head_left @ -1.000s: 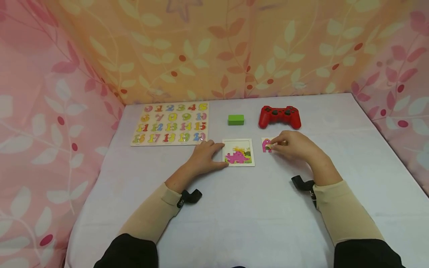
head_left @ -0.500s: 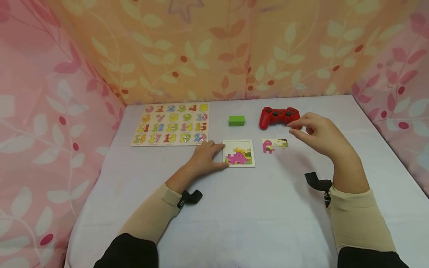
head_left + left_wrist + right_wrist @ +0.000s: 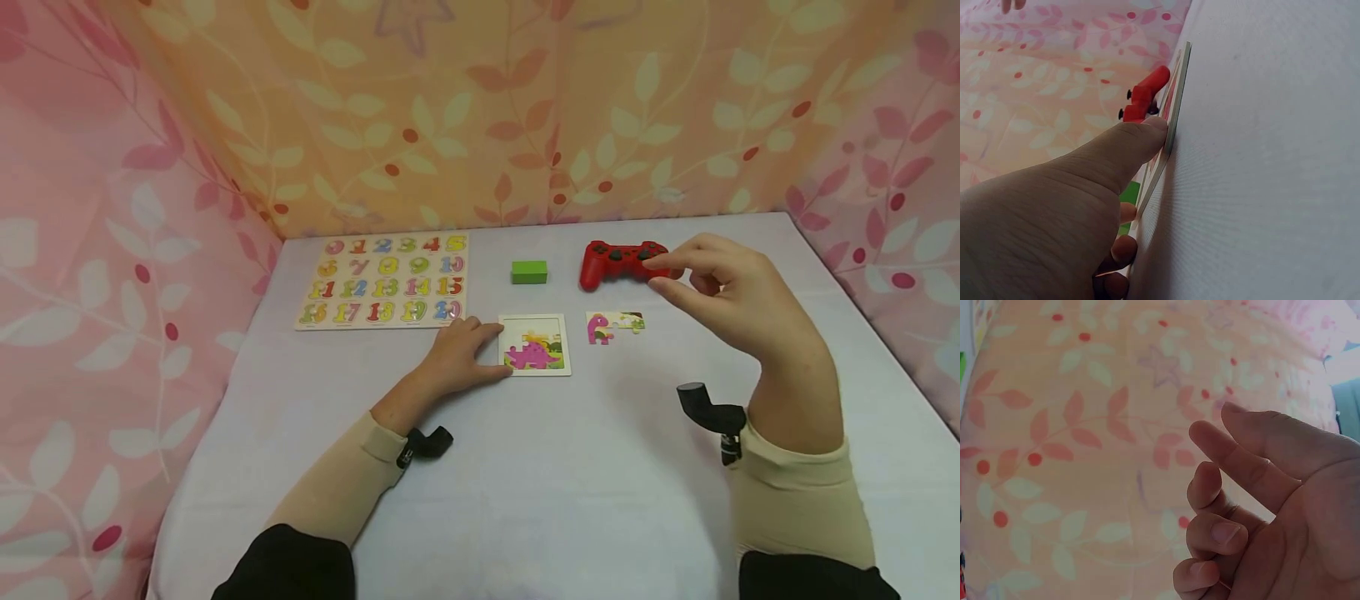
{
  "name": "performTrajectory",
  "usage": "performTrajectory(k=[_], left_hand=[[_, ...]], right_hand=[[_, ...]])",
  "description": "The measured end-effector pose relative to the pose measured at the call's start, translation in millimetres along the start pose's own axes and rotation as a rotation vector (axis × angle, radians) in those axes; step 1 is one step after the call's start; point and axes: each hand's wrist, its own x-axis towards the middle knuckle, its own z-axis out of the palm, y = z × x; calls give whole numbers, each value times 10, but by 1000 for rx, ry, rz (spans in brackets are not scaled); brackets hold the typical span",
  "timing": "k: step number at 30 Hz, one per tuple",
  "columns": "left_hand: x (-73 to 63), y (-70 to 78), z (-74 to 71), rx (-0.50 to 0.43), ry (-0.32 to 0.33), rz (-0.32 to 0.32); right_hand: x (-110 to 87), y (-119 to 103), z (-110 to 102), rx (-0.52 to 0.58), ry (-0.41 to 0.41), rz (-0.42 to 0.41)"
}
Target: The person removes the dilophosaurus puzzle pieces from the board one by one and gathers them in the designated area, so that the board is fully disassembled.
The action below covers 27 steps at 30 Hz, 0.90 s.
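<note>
A small square jigsaw puzzle (image 3: 532, 354) in a white frame, part-filled with a pink dinosaur picture, lies on the table in the head view. My left hand (image 3: 461, 354) grips its left side, thumb at the lower corner and index finger at the upper. In the left wrist view the thumb (image 3: 1125, 147) lies on the frame's edge (image 3: 1175, 106). Two loose jigsaw pieces, a pink one (image 3: 597, 327) and a green one (image 3: 632, 321), lie right of it. My right hand (image 3: 738, 296) is raised near the controller, fingers loosely bent, holding nothing in the right wrist view (image 3: 1272, 487).
A number puzzle board (image 3: 382, 279) lies at the back left. A green block (image 3: 528, 272) sits behind the jigsaw, with a red game controller (image 3: 618, 262) to its right. Patterned curtains (image 3: 480, 125) stand around the white table (image 3: 540, 483).
My right hand has let go of the green piece beside the pink one, then lifted and drawn back to the right. The left hand stays at the frame.
</note>
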Motion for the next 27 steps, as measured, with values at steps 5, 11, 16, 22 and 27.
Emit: performTrajectory(k=[5,11,16,22,27], left_hand=[[-6,1,12,-7,2,-10],[-6,8,-4,-1,3,-3],[11,1,-15,12,-3,-2],[22,-3,-14,22,-3,-8],[25,-5,1,15,6,0]], right_hand=[[69,-100,88,82,3,-58],[154,-141,326,134,-39,-32],[233,-170,617,148,-135,13],[318,-208,991,88,-324,84],[336,-147,1310,18,-452,156]])
